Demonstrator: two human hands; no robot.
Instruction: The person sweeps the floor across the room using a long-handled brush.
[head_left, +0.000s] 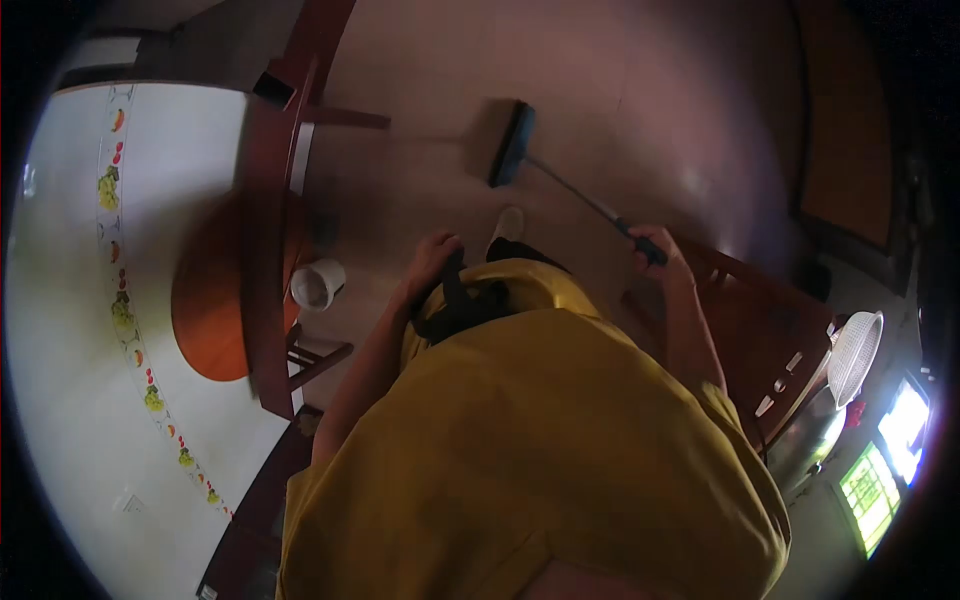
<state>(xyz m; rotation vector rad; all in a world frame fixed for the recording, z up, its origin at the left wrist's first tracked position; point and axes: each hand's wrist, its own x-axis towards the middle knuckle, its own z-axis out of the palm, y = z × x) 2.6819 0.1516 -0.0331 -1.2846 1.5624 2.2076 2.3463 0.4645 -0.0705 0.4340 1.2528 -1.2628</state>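
My right hand [657, 252] is wrapped round the dark grip of a long-handled broom [580, 195], held out to the right. Its thin shaft runs forward to a wide, dark blue-green head [513, 145] at the floor, ahead of my foot [508, 228]. My left hand [435, 258] is beside my waist with its fingers curled. Next to it is a black strap-like piece [458, 295] against my yellow shirt [540, 420]; whether the fingers hold it is hard to see.
On the left, a reddish-brown bench or table [268, 220] stands by a white wall with a fruit border. A white bucket [318, 285] sits beside it. To the right are a dark wooden table [755, 330], a white mesh fan [855, 360] and a bright window [890, 470].
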